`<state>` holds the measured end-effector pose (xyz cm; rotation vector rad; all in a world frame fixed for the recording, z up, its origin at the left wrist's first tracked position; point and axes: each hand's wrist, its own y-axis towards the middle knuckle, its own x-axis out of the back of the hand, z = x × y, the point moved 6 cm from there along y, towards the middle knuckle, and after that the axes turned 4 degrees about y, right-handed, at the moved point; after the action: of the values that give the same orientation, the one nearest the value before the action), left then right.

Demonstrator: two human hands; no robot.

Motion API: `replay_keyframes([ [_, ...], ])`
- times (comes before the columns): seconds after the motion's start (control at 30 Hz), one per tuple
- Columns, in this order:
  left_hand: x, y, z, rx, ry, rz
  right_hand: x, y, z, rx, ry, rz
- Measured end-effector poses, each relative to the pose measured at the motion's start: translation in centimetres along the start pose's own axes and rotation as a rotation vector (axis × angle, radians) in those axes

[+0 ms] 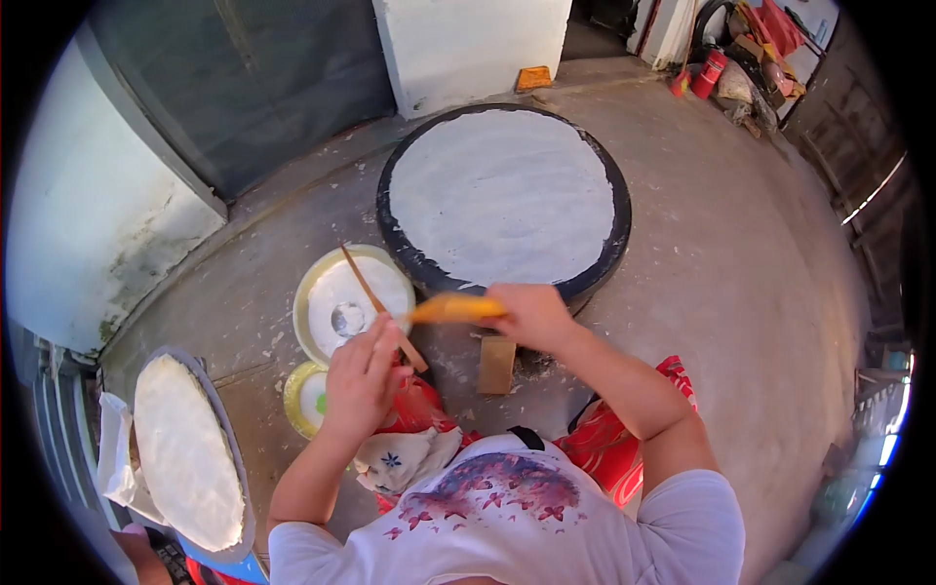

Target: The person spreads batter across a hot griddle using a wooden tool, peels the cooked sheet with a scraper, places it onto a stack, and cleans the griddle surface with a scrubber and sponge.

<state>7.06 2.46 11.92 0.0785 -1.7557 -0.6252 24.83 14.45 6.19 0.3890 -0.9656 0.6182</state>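
My left hand (363, 378) is closed around a long thin wooden spatula (363, 278), which slants over the edge of a pale yellow bowl (304, 310) of white batter. A round metallic-looking thing, perhaps a ladle (346, 319), sits in the batter. My right hand (531, 317) grips a yellow-orange scraper (458, 308), smeared by motion at its left end, near the front rim of the griddle. A broad white layer (502, 195) covers most of the large round black griddle (620, 229).
A small yellow bowl (292, 395) with something green stands beside the big one. A wooden block (497, 365) is before the griddle. A cloth (408, 456) lies on my lap. Pale round sheets (185, 448) rest on a board at left. Clutter (751, 73) fills the back right.
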Motion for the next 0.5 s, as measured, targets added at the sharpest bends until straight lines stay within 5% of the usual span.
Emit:
replay_keyframes([
  [0.1,-0.2,-2.1,1.8,0.187,0.019,-0.025,2.7,-3.0,-10.9,-0.417,0.137,-0.423],
  [0.17,-0.8,-4.0,2.8,0.232,-0.001,0.002,3.0,-5.3,-22.1,-0.473,0.273,-0.719],
  [0.23,-0.9,-5.6,3.4,0.344,-0.029,-0.001,7.1,-7.9,-23.9,-0.832,0.167,-0.731],
  [0.33,-1.9,-7.3,3.6,0.464,-0.072,-0.027,8.3,-10.3,-30.7,-1.018,0.084,-0.795],
  [0.5,-4.0,-7.2,3.1,0.575,-0.108,-0.039,9.4,-6.2,-32.3,-1.021,-0.075,-0.724],
])
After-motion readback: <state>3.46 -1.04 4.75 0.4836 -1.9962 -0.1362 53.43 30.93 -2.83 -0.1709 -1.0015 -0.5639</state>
